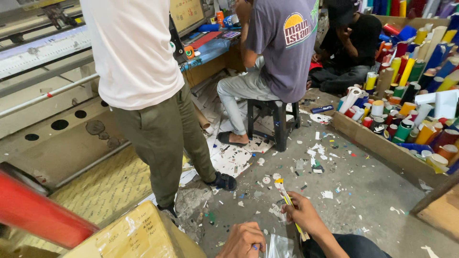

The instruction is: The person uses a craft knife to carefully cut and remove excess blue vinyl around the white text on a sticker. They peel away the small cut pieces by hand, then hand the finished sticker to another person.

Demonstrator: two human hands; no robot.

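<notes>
- The right hand (302, 210) is low in view, fingers clamped together around a thin yellow stick (289, 203), maybe a brush or knife; I cannot tell which. Its tip points up and away, toward the black stool (273, 122), and its other end runs back under the palm.
- The left hand (244, 240) sits nearer the bottom edge, curled into a loose fist beside a clear plastic sheet (278, 247). Something small and blue shows at its fingertips; whether it is pinched there I cannot tell.
- Both hands are on the near side of the stool, well apart from it, over a grey floor (368, 191) strewn with paper scraps.
- On the stool sits a person in a grey T-shirt (282, 48), facing away toward a cluttered desk (210, 45).
- Left of the stool stands a person in a white shirt (131, 48) and olive trousers, also turned away.
- Right of the stool, a long wooden crate (373, 138) holds many upright rolls (406, 95) in yellow, blue, green, red and white.
- Beyond the stool, a person in black (351, 43) sits on the floor beside the rolls.
- Far left of the stool, at the near edge, lie a red bar (38, 215) and a yellowish cardboard box (138, 234).
</notes>
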